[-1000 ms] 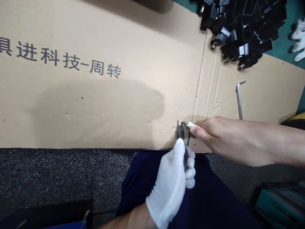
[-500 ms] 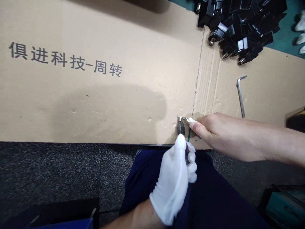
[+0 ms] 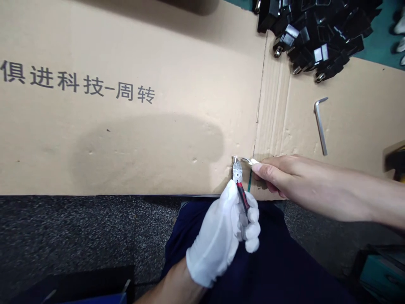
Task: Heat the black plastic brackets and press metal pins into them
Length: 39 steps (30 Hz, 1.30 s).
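My left hand (image 3: 221,232), in a white glove, is wrapped round small pliers (image 3: 238,181) with red and black handles. The jaws point away from me and grip a tiny shiny metal piece (image 3: 234,159) over the cardboard. Just right of it, my bare right hand (image 3: 274,173) pinches a small tool (image 3: 252,162) with a pale handle and a thin metal tip. That tip points left at the metal piece, with a narrow gap between them. The rest of the tool is hidden in the fingers.
Cardboard (image 3: 177,139) with printed characters covers the table. A hex key (image 3: 320,126) lies on it at the right. Black parts (image 3: 325,38) with metal ends are heaped at the back right. A dark object (image 3: 397,162) sits at the right edge.
The pliers have turned so their flat face and red handle show. My left hand has shifted slightly left, and the tool tip now stands apart from the metal piece.
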{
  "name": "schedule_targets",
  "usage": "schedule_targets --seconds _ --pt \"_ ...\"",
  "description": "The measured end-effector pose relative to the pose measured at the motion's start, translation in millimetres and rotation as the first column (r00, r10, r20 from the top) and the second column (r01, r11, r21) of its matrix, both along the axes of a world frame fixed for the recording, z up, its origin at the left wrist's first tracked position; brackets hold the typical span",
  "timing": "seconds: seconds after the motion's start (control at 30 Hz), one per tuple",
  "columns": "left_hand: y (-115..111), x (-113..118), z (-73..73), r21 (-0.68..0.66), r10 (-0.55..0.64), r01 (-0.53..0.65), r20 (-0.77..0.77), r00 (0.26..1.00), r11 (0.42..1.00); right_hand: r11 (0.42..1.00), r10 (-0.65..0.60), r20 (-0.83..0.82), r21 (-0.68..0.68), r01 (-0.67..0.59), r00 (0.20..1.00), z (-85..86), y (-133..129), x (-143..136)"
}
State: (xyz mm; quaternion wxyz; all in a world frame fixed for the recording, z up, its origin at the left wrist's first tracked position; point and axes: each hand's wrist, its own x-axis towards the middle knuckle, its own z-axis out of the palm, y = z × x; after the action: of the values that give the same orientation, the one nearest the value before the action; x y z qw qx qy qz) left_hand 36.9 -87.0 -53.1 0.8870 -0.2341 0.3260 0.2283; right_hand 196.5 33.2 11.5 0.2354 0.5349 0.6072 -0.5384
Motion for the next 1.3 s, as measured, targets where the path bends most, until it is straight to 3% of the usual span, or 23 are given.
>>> schedule_targets --seconds 0.47,1.13,1.3 --pt "-5 1 -14.4 0.011 0.044 -0.046 0.116 0.992 0.999 0.995 0.073 0.11 0.064 -0.081 0.991 -0.5 9 -4" --pt "-7 1 -13.6 0.044 0.065 -0.07 0.095 0.993 0.997 0.992 0.121 0.063 -0.041 -0.119 0.991 0.9 19 -7" --pt "-5 1 -12.9 0.032 0.048 -0.051 0.088 0.995 0.998 0.991 0.13 0.07 -0.014 -0.13 0.989 0.7 19 -8"
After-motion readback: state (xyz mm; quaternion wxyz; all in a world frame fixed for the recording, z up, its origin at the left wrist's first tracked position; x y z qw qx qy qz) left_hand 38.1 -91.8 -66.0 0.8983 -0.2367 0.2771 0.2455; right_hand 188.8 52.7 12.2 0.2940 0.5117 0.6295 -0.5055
